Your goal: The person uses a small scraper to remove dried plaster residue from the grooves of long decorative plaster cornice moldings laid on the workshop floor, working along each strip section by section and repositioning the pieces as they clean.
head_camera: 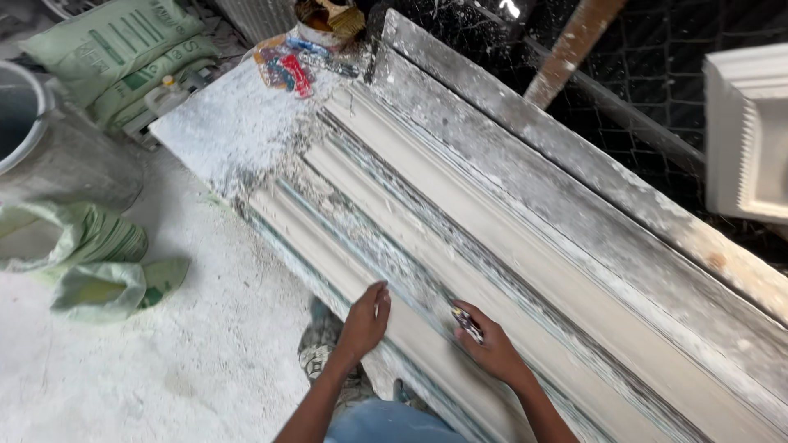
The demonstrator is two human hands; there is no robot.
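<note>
The plaster moulding (492,271) is laid lengthwise along the counter (222,123), running from the far left towards the near right, with its ridges and grooves turned upward so that the profiled face can be reached from above. It is flanked on the far side by a long, dust-caked straight board (591,164), which appears to serve as an edge guide. The bare end of the counter is thickly covered with white powder and crumbs.

The floor (164,361) beside the counter is coated in the same white dust. On it, a large grey bucket (41,139) is seen at the left, with green sacks (123,49) stacked behind it and crumpled green bags (90,254) lying nearer. A white cast piece (747,131) is propped at the right edge against dark netting, and a wooden strip (574,41) is leaned there too.

At the far end of the counter, a tin with a brush (328,20) and a colourful wrapper (283,66) are set, well apart from the work.

The left hand (365,320) is pressed flat on the near ridge of the moulding, fingers spread and holding nothing, seemingly to steady the piece. The right hand (492,349) is closed around a small tool (466,321), whose tip is held against a groove just beside the left hand; its kind cannot be told. A dusty shoe (320,349) is visible below the counter edge. Nothing lies between the hands and the groove.
</note>
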